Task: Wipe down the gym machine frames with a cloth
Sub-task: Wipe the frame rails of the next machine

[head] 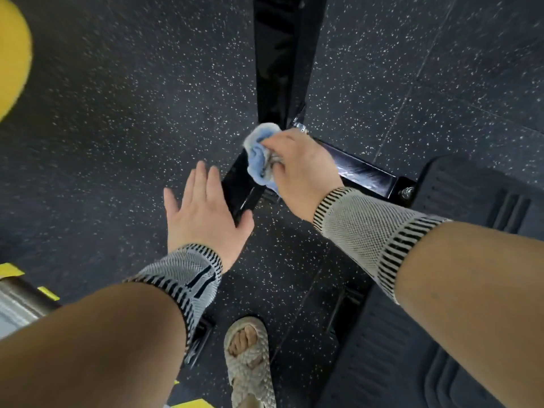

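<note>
Here the right hand (pixel 297 163) is gripping a bunched blue cloth (pixel 260 153), fingers curled round it, and pressing it onto the black base bar (pixel 362 170) of the machine, right at the joint where the upright post (pixel 279 63) is meeting that bar. The left hand (pixel 203 210) is hanging flat and spread just short of the bar's near end, holding nothing; whether its thumb is touching the metal I cannot tell.

Judging progress: the stretch of bar to the far side of the cloth, toward the bolt (pixel 407 192), is showing streaks that look like fresh wiping, so that part seems done. The near end of the bar, by the left hand, is looking glossy but unstreaked, and the post rising from the joint is giving no sign either way. The work looks partway through on this bar, with the post and other frames probably left. A sandalled foot (pixel 250 360) is standing on the speckled floor (pixel 117 113) nearer than the bar.
</note>
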A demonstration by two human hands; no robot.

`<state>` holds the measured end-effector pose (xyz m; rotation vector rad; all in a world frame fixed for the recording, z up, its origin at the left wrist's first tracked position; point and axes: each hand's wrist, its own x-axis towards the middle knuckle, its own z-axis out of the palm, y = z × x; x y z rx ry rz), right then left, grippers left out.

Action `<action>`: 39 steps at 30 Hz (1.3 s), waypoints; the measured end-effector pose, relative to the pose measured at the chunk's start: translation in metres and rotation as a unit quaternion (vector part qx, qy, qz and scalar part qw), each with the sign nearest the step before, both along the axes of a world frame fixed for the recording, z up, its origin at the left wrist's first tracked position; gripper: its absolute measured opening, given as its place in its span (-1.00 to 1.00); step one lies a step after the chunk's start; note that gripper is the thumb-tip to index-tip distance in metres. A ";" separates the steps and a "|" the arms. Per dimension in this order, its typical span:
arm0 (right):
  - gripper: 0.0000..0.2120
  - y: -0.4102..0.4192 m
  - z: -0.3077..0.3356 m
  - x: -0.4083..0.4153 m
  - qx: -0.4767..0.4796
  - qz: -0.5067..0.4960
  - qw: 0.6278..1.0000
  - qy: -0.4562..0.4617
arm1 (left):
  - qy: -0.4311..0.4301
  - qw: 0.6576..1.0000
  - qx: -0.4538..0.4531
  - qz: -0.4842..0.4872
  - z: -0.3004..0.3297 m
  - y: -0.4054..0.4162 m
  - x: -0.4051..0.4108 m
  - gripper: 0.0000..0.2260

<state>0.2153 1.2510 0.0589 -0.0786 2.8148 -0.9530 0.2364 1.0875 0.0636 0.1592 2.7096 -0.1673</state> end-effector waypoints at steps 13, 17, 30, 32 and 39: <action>-0.24 -0.039 -0.014 -0.001 0.259 0.271 0.927 -0.030 | -0.001 0.984 0.060 0.169 -0.004 -0.014 0.024 -0.46; -0.30 -0.051 -0.004 0.036 0.258 0.392 0.883 0.012 | -0.016 0.983 0.056 0.176 -0.004 -0.014 0.023 -0.62; -0.20 -0.027 -0.026 0.000 0.240 0.294 0.925 0.013 | 0.012 0.985 0.059 0.163 -0.004 -0.011 0.025 -0.50; -0.22 -0.030 -0.025 -0.011 0.249 0.233 0.940 -0.016 | 0.017 0.986 0.053 0.156 -0.004 -0.011 0.024 -0.47; -0.22 -0.033 -0.015 0.019 0.237 0.335 0.912 -0.014 | 0.002 0.986 0.058 0.155 -0.002 -0.011 0.025 -0.52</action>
